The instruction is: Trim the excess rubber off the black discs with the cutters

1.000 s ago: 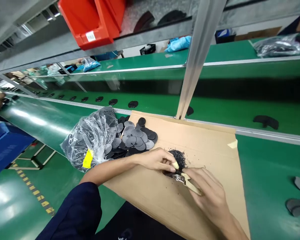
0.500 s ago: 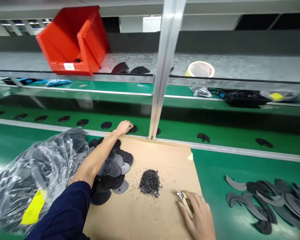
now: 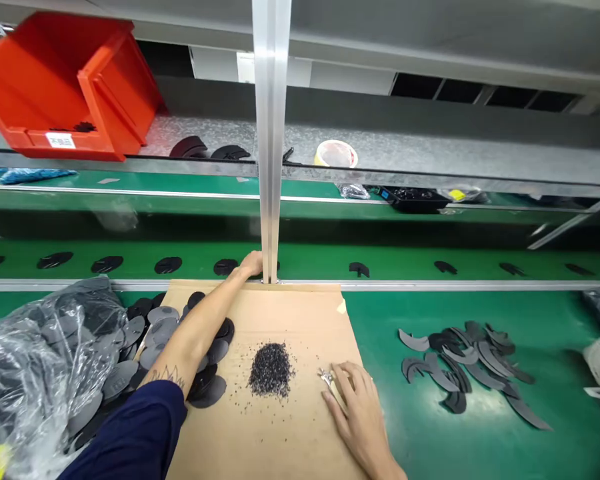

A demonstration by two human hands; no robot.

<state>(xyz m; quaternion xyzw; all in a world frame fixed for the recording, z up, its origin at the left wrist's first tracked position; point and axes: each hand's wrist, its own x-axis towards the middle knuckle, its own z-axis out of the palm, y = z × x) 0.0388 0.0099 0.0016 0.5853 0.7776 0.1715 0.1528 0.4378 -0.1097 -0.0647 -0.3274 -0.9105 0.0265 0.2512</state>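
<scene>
My left hand (image 3: 251, 263) reaches far forward to the green conveyor belt (image 3: 405, 257), beside the aluminium post (image 3: 269, 133). Its fingers are bent down on a black disc (image 3: 279, 267) that the post partly hides. My right hand (image 3: 359, 408) rests on the cardboard sheet (image 3: 290, 440), closed around a small metal-tipped tool (image 3: 327, 379). A small heap of black granules (image 3: 271, 368) lies on the cardboard just left of that tool. Loose grey and black discs (image 3: 163, 330) lie under my left forearm.
A clear plastic bag of discs (image 3: 40, 373) sits at the left. Crescent-shaped grey pieces (image 3: 460, 360) are scattered on the green table at the right. A row of black discs (image 3: 105, 265) rides the belt. A red bin (image 3: 65, 87) and a tape roll (image 3: 336, 153) stand on the shelf.
My left hand left the tool and the right hand and reached out to the belt with a disc. The view swung right and levelled. My right hand stayed on the cardboard with the tool.
</scene>
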